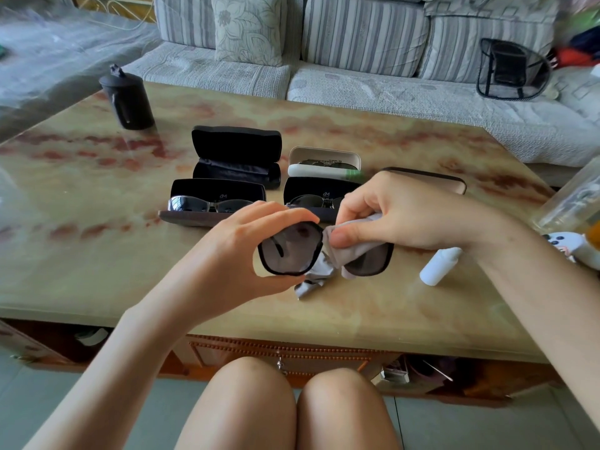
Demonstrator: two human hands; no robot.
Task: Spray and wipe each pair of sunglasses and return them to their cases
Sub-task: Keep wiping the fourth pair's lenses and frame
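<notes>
Your right thumb [343, 238] and curled fingers pinch a grey cloth [355, 253] over one lens of the black-framed sunglasses [290, 250]. The left hand [240, 254] grips the other lens by its rim, fingers [285, 216] arched over the top edge and the thumb beneath. The pair is held in the air over the near part of the table [97, 261], with the arms folded behind the lenses. The right hand [402, 212] works close in front of five open cases. Two of these, the left front case [211, 206] and the white case [324, 164], plainly hold sunglasses, and the rear black case [237, 157] looks empty. The contents of the brown case [431, 181] behind your knuckles are hidden. Risks, as judged: hard thumb pressure against a one-sided grip could twist the frame at the bridge. Left fingertips sliding inward would smear the uncovered lens. The hanging tail of the cloth could drag on the tabletop and pick up grit. The white spray bottle [440, 266] lies on its side just beside your right wrist, so a careless sweep could roll it. Bare tabletop lies to the left, towards the black canister [128, 99]. The near edge runs just below your hands, and a glass jar [574, 196] crowds the right corner.
</notes>
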